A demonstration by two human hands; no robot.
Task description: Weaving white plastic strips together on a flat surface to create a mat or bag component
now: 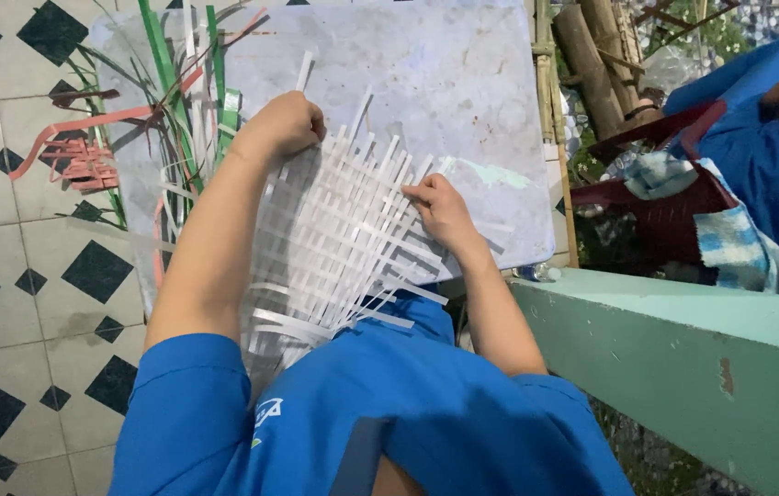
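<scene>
Far left: tiled floor point(4, 230), pale with dark diamonds; on it a loose bundle of red strips point(77, 156), and beside that green strips point(162, 55) lying over the left edge of the board. Board point(445, 83): pale, scuffed, flat, serving as work surface. On it, in front of me, the woven mat of white strips point(334, 239), partly interlaced, loose ends fanning out toward the top and toward my lap; the near end hangs off the board edge over my blue shirt point(408, 413). My left hand point(287, 124) sits at the mat's upper left corner, fingers curled into a closed fist pressing down on the strip ends; whether a strip is pinched inside the fist I cannot tell. My right hand point(443, 207) rests on the mat's right edge, fingers bent and closed narrow on the white strips there, fingertips touching the weave. Right of the board: bamboo poles point(592, 64), a green ledge point(683, 321), a red basket point(665, 216) with a blue-checked cloth point(734, 243), and another person's blue sleeve point(766, 129), well apart from my hands
</scene>
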